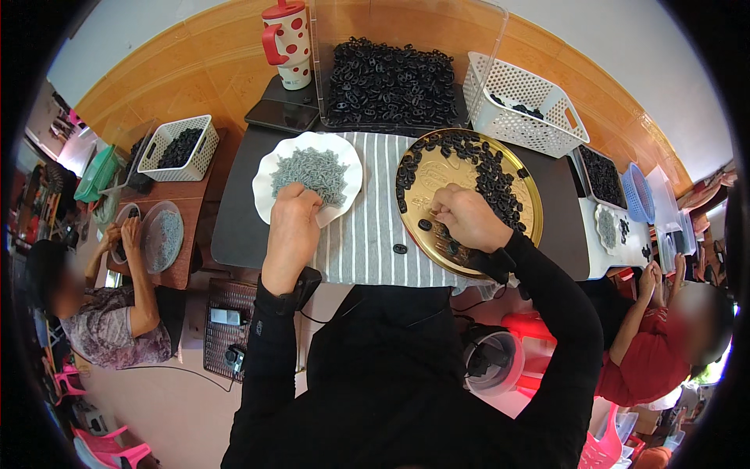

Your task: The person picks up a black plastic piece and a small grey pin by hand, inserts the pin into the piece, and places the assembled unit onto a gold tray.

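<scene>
My left hand (294, 227) reaches into a white scalloped plate (264, 181) heaped with small grey screws (306, 173). Its fingers are pinched together at the near edge of the heap; whatever is between them is too small to make out. Over a round gold tray (426, 173) on the right is my right hand (473, 221), its fingertips also drawn together, their contents hidden. Small black oval plastic pieces (494, 176) lie along the tray's far and right side, and a single black piece (424, 224) sits beside my right fingers. Another black piece (400, 248) rests on the striped cloth (367, 227).
Behind stands a clear bin (328, 117) of black pieces, beside a white perforated basket (516, 129). A dotted tumbler (291, 47) and a phone (283, 116) are at the back left. People (117, 320) work at tables on both sides. A bucket (494, 363) stands below the table.
</scene>
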